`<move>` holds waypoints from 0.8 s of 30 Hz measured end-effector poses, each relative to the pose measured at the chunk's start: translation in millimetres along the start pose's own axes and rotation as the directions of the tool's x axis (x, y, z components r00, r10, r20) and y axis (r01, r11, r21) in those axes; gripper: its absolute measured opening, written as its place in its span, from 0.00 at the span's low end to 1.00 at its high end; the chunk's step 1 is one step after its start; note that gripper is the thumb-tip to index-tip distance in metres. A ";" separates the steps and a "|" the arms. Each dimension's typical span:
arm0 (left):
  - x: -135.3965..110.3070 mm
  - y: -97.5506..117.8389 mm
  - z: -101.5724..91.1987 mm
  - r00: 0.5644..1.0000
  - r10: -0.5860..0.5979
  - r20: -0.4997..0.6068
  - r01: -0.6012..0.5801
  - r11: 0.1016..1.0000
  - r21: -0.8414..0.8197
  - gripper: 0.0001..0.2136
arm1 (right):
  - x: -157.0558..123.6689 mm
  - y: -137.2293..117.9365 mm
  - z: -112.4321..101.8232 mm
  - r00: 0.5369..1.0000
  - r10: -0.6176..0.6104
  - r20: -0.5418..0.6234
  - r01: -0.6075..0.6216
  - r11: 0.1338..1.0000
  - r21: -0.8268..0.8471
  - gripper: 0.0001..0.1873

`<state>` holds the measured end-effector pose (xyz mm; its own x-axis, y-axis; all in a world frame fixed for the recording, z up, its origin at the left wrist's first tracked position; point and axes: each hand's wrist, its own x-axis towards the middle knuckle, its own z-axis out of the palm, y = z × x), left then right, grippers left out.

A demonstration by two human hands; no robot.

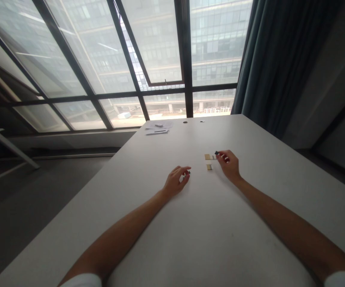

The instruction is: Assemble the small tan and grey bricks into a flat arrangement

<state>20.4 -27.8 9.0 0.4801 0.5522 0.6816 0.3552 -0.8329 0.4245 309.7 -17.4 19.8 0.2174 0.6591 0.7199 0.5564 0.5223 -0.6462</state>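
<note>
My left hand (176,180) rests on the white table (190,223), fingers curled in a pinch round a small dark piece (187,172). My right hand (228,163) lies further right, thumb and fingers pinched on another small dark piece (216,152) at its fingertips. Just left of the right hand lie two small tan strips, one (209,157) nearer the fingertips and one (209,167) slightly closer to me. Both forearms stretch out from the bottom of the view.
Papers (157,128) lie at the table's far edge, with two small dark dots (185,122) beside them. Large windows stand behind the table, a dark curtain (280,63) hangs at the right, and another table's leg (14,149) shows at the left.
</note>
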 end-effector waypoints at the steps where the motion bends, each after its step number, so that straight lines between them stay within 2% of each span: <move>1: -0.1 -0.3 0.5 1.000 -0.006 -0.004 0.006 1.000 0.002 0.13 | 4.1 9.2 -4.4 0.999 0.033 -0.015 -0.034 0.998 -0.046 0.14; 4: -0.5 -1.8 1.6 1.000 -0.015 -0.011 0.015 1.000 0.006 0.13 | 10.2 37.1 -14.4 0.993 0.096 0.064 -0.081 0.976 -0.204 0.16; 7: -0.7 -3.0 1.8 1.000 -0.023 -0.006 0.023 1.000 0.013 0.13 | 8.4 54.1 -16.1 0.959 0.203 0.197 -0.117 0.920 -0.375 0.14; 13: -0.2 -3.2 1.7 1.000 -0.018 0.002 0.018 0.999 0.035 0.13 | 1.4 51.8 -4.6 0.857 0.312 0.411 -0.046 0.840 -0.540 0.11; 15: -0.2 -3.6 1.8 1.000 -0.018 0.008 0.018 0.999 0.039 0.12 | 0.8 49.1 -2.6 0.843 0.327 0.426 -0.039 0.828 -0.560 0.11; 19: -0.4 -4.5 1.5 1.000 -0.013 0.005 0.012 0.999 0.050 0.12 | -0.4 45.8 -3.3 0.850 0.336 0.405 -0.047 0.815 -0.577 0.11; 24: -0.4 -2.7 0.5 1.000 -0.016 0.003 0.016 0.999 0.052 0.12 | -5.6 39.5 -7.3 0.887 0.345 0.307 -0.091 0.782 -0.616 0.14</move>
<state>19.6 -25.7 7.3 0.4765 0.5656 0.6730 0.4042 -0.8208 0.4037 336.3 -4.3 -7.9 0.1386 0.9309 0.3379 0.9096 0.0153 -0.4152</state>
